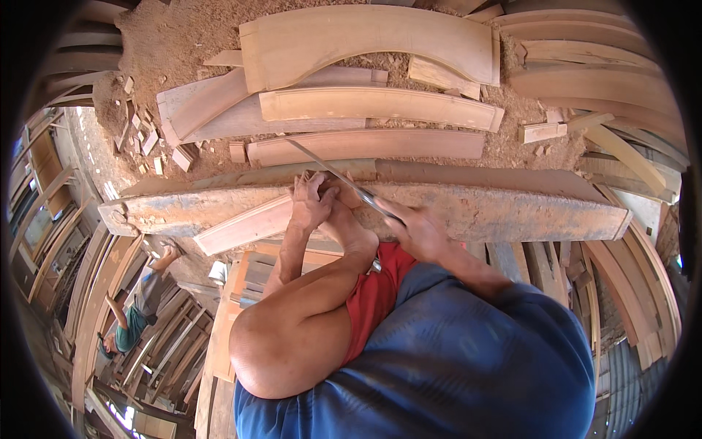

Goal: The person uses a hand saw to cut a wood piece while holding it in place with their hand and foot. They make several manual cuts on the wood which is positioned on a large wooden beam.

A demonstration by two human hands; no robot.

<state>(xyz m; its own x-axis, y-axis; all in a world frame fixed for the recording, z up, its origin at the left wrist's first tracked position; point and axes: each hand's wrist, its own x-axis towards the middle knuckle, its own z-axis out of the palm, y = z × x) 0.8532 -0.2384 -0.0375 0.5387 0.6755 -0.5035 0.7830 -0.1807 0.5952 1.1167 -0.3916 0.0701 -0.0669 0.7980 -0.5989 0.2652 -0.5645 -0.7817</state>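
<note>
My right hand [420,233] is wrapped round the dark handle of a handsaw [326,164], whose long thin blade shows nearly edge-on and points up to the left. Under the blade lies a pale pinkish moulded board [245,223], slanting across a thick worn beam [482,208]. My left hand [311,201] is closed on this board, its fingers bent near the blade. My bare foot [342,223] presses beside the left hand. Hand and foot hide part of the board and the spot where blade and wood may meet.
Beyond the beam, a wide arched panel [365,40] and several curved boards [380,106] lie on sawdust [168,44]. Offcuts [150,143] are scattered at left. Stacked timber [599,80] fills the right side. Another person [135,318] is at the lower left, among planks.
</note>
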